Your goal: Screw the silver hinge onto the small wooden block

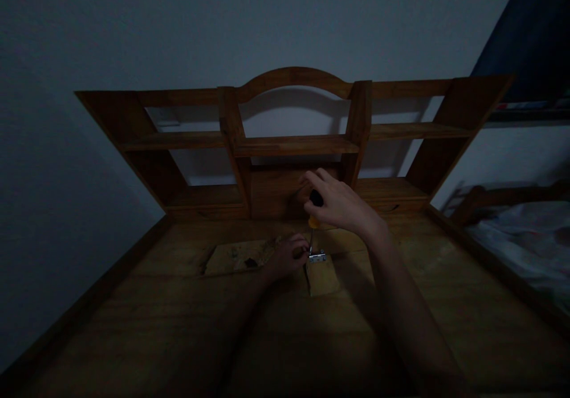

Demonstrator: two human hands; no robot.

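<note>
Head view: right hand (338, 202) closes around the screwdriver (314, 223), shaft near-vertical, tip at the metal hinge (317, 258), left end; left hand (287, 256), half-curled, sits just left, contents indeterminable.

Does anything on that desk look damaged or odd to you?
Yes, perhaps: the board beside the left hand has a dark patch that breaks up its pale surface. It could be a hole or a loose scrap; the picture is too dim to tell. Nothing else stands out.
</note>
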